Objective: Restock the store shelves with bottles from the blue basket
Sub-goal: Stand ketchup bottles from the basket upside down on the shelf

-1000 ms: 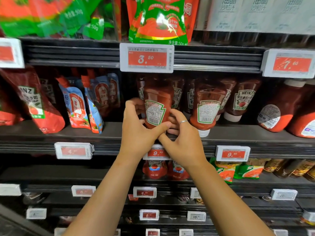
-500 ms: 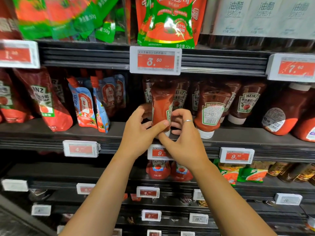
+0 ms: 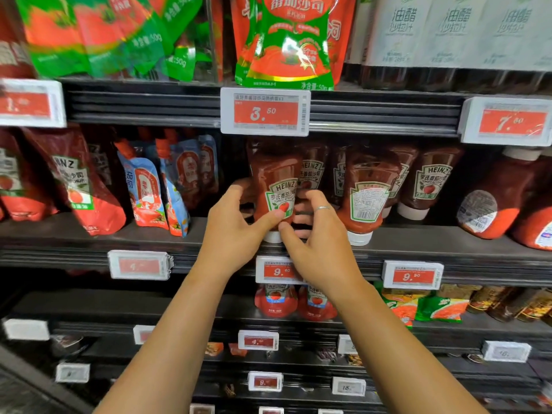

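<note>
— Where is the bottle being stocked?

— The dark red upside-down plastic ketchup bottle point(image 3: 276, 189) stands cap-down at the front edge of the black metal shelf point(image 3: 418, 243), its white cap point(image 3: 272, 236) touching the shelf surface and its green-and-white label turned toward the camera.

— And the hands?

— Both are on it. The left hand point(image 3: 231, 231) wraps the bottle's left side, its fingers point(image 3: 239, 189) curled round behind and the thumb pressed across the lower front of the label. The right hand point(image 3: 319, 240) is at the bottle's right side, its fingers point(image 3: 310, 198) curled in against it, a thin silver ring point(image 3: 322, 208) on one of them, thumb tip meeting the left thumb low on the bottle. So both sets of fingers are clamped on the bottle.

— What is around it?

— Just to its right stands a second upside-down ketchup bottle point(image 3: 366, 195) with its barcode side out, and more of the same kind line up behind. To the left, apart from it, lean blue spouted sauce pouches point(image 3: 146, 192). A red-and-white price tag reading 3.50 point(image 3: 265, 112) hangs directly above.
</note>
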Tool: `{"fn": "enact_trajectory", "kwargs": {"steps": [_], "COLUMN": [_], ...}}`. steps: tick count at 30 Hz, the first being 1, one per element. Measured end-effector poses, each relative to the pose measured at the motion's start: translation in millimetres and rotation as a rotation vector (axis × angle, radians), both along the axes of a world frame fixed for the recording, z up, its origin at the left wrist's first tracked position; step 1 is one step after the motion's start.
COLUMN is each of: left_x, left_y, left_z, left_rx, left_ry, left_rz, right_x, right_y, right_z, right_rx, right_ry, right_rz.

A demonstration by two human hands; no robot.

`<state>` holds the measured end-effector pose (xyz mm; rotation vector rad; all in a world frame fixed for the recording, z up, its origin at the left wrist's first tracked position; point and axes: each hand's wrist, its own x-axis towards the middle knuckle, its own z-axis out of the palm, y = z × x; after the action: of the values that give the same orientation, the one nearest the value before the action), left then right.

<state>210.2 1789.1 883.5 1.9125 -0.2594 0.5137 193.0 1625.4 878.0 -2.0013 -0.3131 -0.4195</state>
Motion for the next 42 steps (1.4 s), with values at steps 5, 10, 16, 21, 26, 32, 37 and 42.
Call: {"fn": "enact_trajectory", "kwargs": {"steps": [5,10,16,21,26,32,37,42], "left_x": [12.3,20.4,23.7,24.2,22.9,31.5,31.5,27.9], "left_y": [21.4,25.2,23.6,21.0,18.7,21.7,23.8,20.2], "left_z": [-0.2,-6.3,-9.4,-12.6,-12.1,-10.4,-10.2,-7.8], "left_rx": [0.048,0.082,0.127,0.113,0.061,0.061,0.065,0.090], "left_ry": [0.028,0.045,0.047,0.060,0.101,0.172,0.191,0.159], "left_rz": [0.040,0.090,0.102,0.115,0.067,-0.021,-0.067,-0.048], "right_x": [4.4,2.9,-18.1,-13.4,9.1,17.6,16.6,16.6], "right_y": [11.4,9.8,-34.3,-71.0,-61.8,-75.9,-89.4,-85.1], "right_z": [0.1,1.2,10.2,15.3,17.5,11.0,8.6,14.8], "right_rx": [-0.032,-0.113,0.099,0.067,-0.088,0.000,0.167,0.022], "right_ry": [-0.034,-0.024,-0.205,-0.192,0.024,-0.014,0.128,0.150], "right_rz": [0.016,0.037,-0.178,-0.559,-0.617,-0.481,-0.118,-0.122]}}
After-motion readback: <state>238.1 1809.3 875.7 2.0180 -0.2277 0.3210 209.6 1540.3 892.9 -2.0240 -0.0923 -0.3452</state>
